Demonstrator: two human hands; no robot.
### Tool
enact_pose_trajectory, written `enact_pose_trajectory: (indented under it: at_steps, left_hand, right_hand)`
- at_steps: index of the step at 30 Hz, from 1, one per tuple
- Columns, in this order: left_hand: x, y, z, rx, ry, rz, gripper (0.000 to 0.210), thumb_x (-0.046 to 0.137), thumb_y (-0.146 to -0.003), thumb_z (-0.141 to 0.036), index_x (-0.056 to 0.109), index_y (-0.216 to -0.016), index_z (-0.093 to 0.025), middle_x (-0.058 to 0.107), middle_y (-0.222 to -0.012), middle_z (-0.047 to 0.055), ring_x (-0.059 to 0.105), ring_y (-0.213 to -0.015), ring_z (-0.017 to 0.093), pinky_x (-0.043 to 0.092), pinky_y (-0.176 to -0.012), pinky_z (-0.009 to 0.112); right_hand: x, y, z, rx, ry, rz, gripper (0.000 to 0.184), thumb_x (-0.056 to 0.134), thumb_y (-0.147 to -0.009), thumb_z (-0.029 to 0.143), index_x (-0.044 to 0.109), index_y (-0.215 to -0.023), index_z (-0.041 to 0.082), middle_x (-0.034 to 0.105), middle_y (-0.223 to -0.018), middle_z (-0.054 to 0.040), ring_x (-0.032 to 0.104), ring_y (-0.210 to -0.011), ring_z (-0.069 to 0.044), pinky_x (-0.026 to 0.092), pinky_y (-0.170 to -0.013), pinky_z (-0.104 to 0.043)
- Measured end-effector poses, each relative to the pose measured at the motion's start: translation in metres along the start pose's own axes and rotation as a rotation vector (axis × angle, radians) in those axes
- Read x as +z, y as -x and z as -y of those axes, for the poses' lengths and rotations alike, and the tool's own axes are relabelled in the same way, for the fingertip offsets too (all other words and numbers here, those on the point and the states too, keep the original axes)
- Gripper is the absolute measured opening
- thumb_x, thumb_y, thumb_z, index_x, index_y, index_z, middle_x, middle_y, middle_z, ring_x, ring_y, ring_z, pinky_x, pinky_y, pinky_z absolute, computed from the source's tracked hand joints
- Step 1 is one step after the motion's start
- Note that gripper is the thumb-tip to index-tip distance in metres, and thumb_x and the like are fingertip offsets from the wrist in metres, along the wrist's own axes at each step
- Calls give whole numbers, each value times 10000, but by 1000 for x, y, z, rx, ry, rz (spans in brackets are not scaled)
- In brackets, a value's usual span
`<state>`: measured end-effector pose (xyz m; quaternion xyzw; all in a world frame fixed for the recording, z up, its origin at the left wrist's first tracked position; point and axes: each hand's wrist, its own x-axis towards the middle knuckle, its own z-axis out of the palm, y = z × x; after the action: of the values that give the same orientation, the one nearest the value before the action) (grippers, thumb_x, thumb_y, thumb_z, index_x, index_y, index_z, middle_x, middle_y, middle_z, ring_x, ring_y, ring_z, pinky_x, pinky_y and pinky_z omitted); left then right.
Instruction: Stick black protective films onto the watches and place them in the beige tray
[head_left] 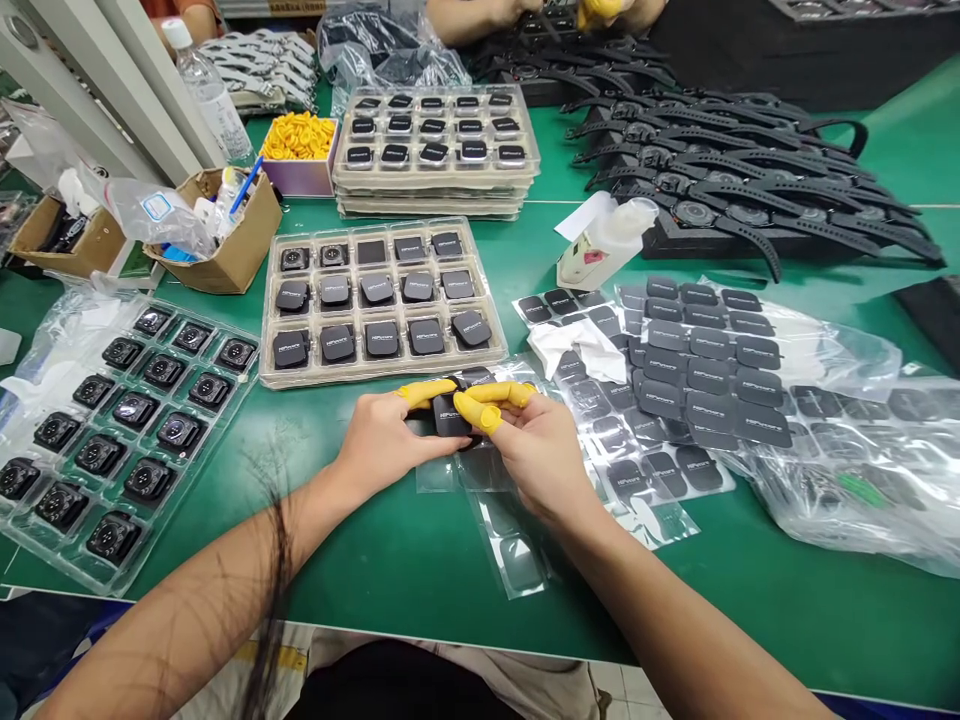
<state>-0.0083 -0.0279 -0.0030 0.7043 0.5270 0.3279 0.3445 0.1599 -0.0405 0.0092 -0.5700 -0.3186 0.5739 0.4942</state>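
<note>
Both my hands meet over the middle of the green table. My left hand (386, 440) pinches the left side of a black smartwatch case (452, 415), a yellow finger cot on its index finger. Yellow cots also cover the thumb and index finger of my right hand (536, 440), which closes on the case's right side. White lettering shows on the dark square film on the case's face. Beneath my hands lie clear plastic film sheets (514, 540). Just beyond them sits a tray (382, 372) of watch cases, most with lettered black squares on top.
A clear tray (225, 440) of bare watch cases lies left. Lettered film sheets (709, 370), a white cloth (577, 350) and a bottle (607, 240) are right. Behind are stacked trays (435, 180), yellow finger cots (300, 137), strapped watches (742, 180) and another person's hands (600, 12).
</note>
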Motion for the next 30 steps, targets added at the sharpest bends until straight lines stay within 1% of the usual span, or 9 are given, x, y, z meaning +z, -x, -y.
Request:
enact_pose_trajectory:
  at_steps: [7,12,14,16,18,21,22,26,30]
  left_hand:
    - [0,0,0,4,31,2,534,895,-652,-343,765,-1153,-211,803,-1094,17,775,-973,234,613,-948,337]
    - [-1,-1,1,-1,48,6,576,918,-624,-411,768,-1145,-213,813,-1049,23,782,-904,241,633,-878,343]
    - [-2,-1,2,-1,71,25,603,931,-598,-438,772,-1134,-212,809,-1069,28,778,-934,253,627,-897,346]
    - [-3,-1,2,-10,95,69,617,936,-591,-430,767,-1144,-215,802,-1098,29,770,-984,264,616,-926,348]
    - [-4,-2,1,-20,85,114,610,931,-597,-429,768,-1144,-213,800,-1107,32,767,-992,271,612,-928,353]
    - [-5,-3,0,-18,48,131,638,923,-599,-477,767,-1154,-203,802,-1100,44,771,-947,271,610,-908,357]
    - [-6,-3,-1,-17,41,132,641,919,-606,-478,763,-1166,-207,806,-1080,39,773,-918,262,612,-896,351]
    - [-7,-3,-2,-24,32,136,576,905,-646,-379,758,-1185,-238,820,-997,6,778,-846,237,622,-867,338]
    - [-5,-3,-2,-22,192,126,573,926,-617,-404,771,-1143,-236,806,-1082,21,770,-1004,261,600,-987,360]
  right_hand:
    - [-4,2,-3,-82,155,71,382,870,-665,481,711,-877,206,751,-889,-59,720,-833,-220,590,-770,-367]
    - [-19,-1,11,-151,462,50,499,777,-778,551,646,-1143,238,720,-1049,-79,703,-741,-197,591,-679,-365]
    - [-21,-3,13,-101,444,143,597,783,-772,550,578,-1241,243,703,-1002,-59,686,-689,-180,584,-636,-347]
    - [-18,-4,12,-44,356,282,726,853,-700,509,524,-1291,246,687,-932,-23,671,-667,-167,572,-614,-320]
    - [-12,-6,8,-32,278,334,752,878,-673,482,516,-1289,250,681,-880,1,658,-661,-157,555,-602,-297]
    - [-5,-9,1,-58,285,231,513,704,-841,561,571,-1227,251,662,-765,15,613,-589,-146,519,-555,-288]
    - [-3,-9,-1,-67,300,216,479,658,-873,571,580,-1222,252,663,-761,12,607,-581,-147,514,-550,-291]
    - [-3,-5,-4,-110,343,277,548,773,-790,508,589,-1242,259,715,-915,-22,653,-688,-164,539,-607,-297]
    - [-11,-4,7,-123,350,121,428,689,-832,594,688,-1047,224,682,-762,-9,540,-498,-117,454,-434,-260]
